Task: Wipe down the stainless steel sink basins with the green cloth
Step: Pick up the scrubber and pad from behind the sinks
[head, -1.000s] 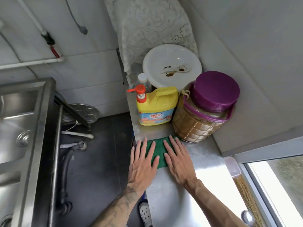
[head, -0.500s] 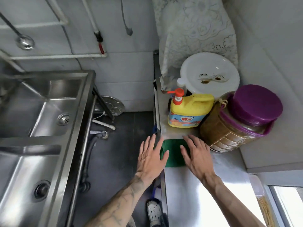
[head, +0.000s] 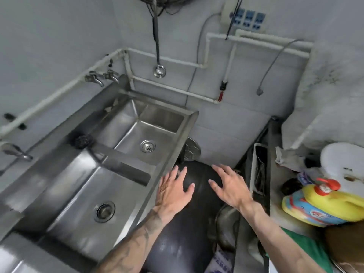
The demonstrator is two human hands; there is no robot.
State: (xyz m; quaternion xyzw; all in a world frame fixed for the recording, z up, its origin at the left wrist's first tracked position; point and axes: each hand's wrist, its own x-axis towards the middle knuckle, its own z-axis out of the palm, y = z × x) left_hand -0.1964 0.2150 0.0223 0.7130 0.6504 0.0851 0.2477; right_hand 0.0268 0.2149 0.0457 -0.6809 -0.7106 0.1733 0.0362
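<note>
A stainless steel double sink (head: 173,146) fills the left half of the head view, with a far basin (head: 137,133) and a near basin (head: 88,196), each with a round drain. My left hand (head: 173,192) hovers with spread fingers over the sink's right rim. My right hand (head: 228,186) hangs in the air over the dark floor gap, fingers spread, holding nothing. The green cloth (head: 307,247) lies flat on the steel counter at the lower right, behind my right forearm and partly under it.
Two taps (head: 102,76) sit on the wall pipe above the far basin; a dark scrubber (head: 82,140) rests on the divider. A ladle (head: 159,70) hangs on the wall. A yellow detergent bottle (head: 323,203) and white lid (head: 342,162) stand on the right counter.
Both hands lifted off the green cloth and swung left toward the sink. The view turned left, so the sink now fills the frame and the cloth lies at the lower right.
</note>
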